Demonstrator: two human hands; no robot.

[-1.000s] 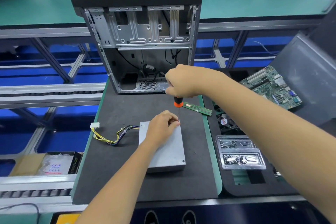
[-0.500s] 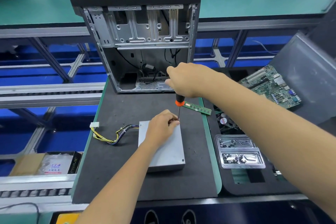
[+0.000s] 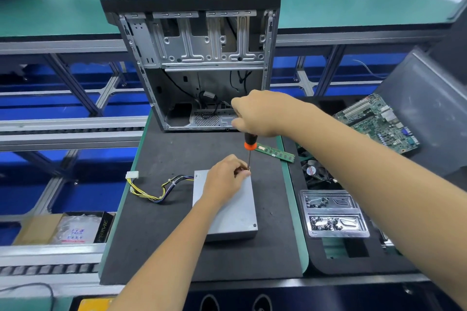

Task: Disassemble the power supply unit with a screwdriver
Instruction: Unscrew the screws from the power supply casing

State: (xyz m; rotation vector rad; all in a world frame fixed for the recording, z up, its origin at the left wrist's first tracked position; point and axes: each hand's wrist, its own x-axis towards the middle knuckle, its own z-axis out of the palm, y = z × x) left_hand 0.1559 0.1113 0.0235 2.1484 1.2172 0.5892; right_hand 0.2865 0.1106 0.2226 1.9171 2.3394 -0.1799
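Observation:
A grey metal power supply unit (image 3: 235,212) lies flat on the dark mat (image 3: 177,235), its yellow and black cable bundle (image 3: 156,188) trailing left to a white plug. My right hand (image 3: 262,112) grips the black and orange handle of a screwdriver (image 3: 249,149), held upright with the tip at the unit's far right corner. My left hand (image 3: 225,179) rests on the unit's far end and pinches the screwdriver shaft near the tip. The screw under the tip is hidden by my fingers.
An open computer case (image 3: 199,58) stands at the back of the mat. A memory stick (image 3: 275,153) lies behind the unit. To the right are a fan (image 3: 314,171), a screw tray (image 3: 333,214) and a motherboard (image 3: 379,124). A cardboard box (image 3: 63,228) sits low left.
My right hand has shifted slightly on the screwdriver handle, as if turning it. The left hand and the unit have stayed in place.

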